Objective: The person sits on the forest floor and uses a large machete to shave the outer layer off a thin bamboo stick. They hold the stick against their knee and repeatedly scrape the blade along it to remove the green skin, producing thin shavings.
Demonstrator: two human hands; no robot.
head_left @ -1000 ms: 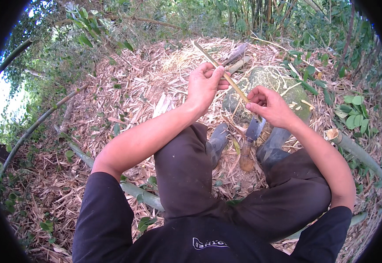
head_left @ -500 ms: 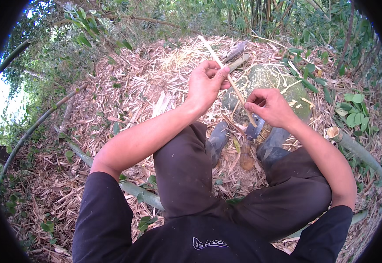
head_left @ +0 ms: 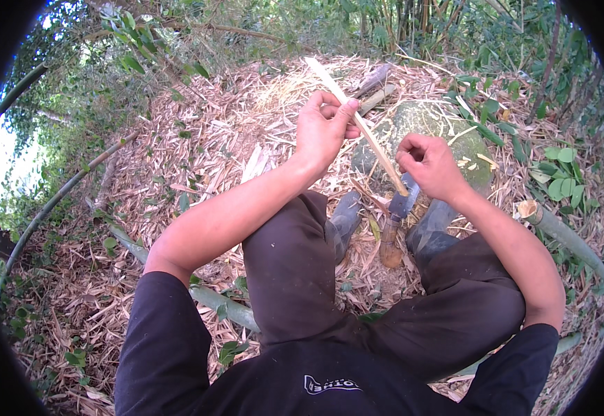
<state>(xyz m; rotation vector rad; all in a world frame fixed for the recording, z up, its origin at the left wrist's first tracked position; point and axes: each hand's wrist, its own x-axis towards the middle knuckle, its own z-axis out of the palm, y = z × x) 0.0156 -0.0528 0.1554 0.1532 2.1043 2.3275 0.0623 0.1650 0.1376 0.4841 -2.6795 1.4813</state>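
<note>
My left hand (head_left: 324,128) pinches a pale, thin bamboo strip (head_left: 378,149) between thumb and fingers. The strip slants from beyond that hand down toward the knife. Just right of the strip, my right hand (head_left: 430,166) is closed with curled fingers, a small gap from it. Whatever those fingers hold, if anything, is hidden. Below the hands, a knife (head_left: 400,204) with a wooden handle lies between my boots. Its blade leads up toward a mossy rock (head_left: 468,142), and the strip's near end overlaps the knife from this angle.
Pale shavings lie on the rock. A cut green bamboo pole (head_left: 569,239) lies at the right, and another pole (head_left: 218,305) passes behind my left leg. My dark boots (head_left: 345,225) flank the knife. Dry leaf litter (head_left: 211,139) covers the ground, with undergrowth beyond.
The strip has turned in my left hand, so its broader pale face shows. My right hand has come off the strip and shifted slightly right and up. The knife looks unmoved.
</note>
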